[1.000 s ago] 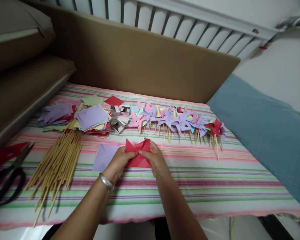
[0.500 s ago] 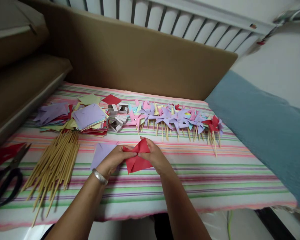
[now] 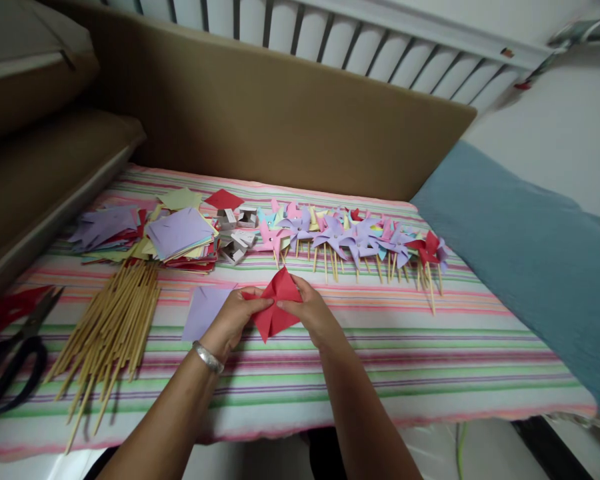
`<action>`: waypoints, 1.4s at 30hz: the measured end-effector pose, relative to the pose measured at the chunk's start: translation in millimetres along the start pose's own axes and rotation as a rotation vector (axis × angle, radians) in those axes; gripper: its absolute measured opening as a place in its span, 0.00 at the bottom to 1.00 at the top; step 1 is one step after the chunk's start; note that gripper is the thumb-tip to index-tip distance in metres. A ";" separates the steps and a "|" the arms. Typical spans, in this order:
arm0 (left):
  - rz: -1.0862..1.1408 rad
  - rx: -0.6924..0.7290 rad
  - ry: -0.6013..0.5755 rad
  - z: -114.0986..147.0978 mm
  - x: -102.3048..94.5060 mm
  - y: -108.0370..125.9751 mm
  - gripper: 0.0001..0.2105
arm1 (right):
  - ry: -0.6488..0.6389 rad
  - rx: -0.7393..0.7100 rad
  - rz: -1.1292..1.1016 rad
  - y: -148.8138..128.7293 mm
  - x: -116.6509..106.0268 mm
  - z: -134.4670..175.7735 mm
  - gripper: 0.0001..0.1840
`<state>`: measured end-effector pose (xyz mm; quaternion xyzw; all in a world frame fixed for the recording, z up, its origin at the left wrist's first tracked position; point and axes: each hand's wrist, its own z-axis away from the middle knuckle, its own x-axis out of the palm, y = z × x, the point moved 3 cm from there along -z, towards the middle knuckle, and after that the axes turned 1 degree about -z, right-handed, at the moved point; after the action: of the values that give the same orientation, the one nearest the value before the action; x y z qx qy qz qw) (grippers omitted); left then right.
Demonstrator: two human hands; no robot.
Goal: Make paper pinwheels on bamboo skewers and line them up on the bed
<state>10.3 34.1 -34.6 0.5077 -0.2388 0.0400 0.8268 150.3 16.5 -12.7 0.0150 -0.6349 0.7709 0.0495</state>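
Between my two hands is a red paper square (image 3: 279, 321), its sides pinched toward the middle and one corner pointing down. My left hand (image 3: 237, 312), with a silver bracelet on the wrist, grips its left side with the thumb near the centre. On the right edge, my right hand (image 3: 310, 308) is closed, its thumb also lying near the centre. A lilac paper square (image 3: 200, 312) lies on the striped cloth (image 3: 410, 373), partly behind my left hand. The fingers under the red paper are hidden.
Finished paper pinwheels (image 3: 333, 233) on sticks lie in a row behind. Further left are stacked paper squares (image 3: 180, 233), small open boxes (image 3: 235, 247), a bundle of wooden sticks (image 3: 110, 333) and black-handled scissors (image 3: 25, 347). A brown board (image 3: 280, 113) stands along the back.
The red paper has turned slightly, so its top corner now points upward and its shape looks more even. Both thumbs remain near its centre.
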 end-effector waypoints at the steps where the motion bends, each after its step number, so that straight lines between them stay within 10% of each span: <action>1: -0.008 -0.002 -0.021 0.8 0.7 0.8 0.09 | 0.002 -0.014 0.001 0.0 0.1 -0.3 0.26; 8: -0.097 0.014 -0.356 8.3 -3.1 15.1 0.28 | 0.095 0.004 -0.083 -2.5 -13.0 -2.8 0.27; 13: -0.154 0.139 -0.342 4.4 -9.8 18.2 0.46 | 0.113 0.012 -0.190 -4.3 -23.7 -4.1 0.27; 24: -0.363 0.248 -0.169 5.9 4.0 18.1 0.06 | 0.074 -0.025 -0.104 -4.9 -12.0 1.3 0.24; 35: -0.258 0.234 0.073 0.3 5.2 8.6 0.11 | 0.098 -0.103 0.065 1.2 -2.1 0.2 0.26; 42: -0.278 0.206 -0.034 2.6 5.1 7.8 0.13 | 0.105 -0.101 0.014 -0.6 -0.9 -0.7 0.27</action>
<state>11.6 34.7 -24.9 0.6187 -0.1749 -0.0591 0.7636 151.3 17.3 -12.4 -0.0324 -0.6696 0.7379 0.0778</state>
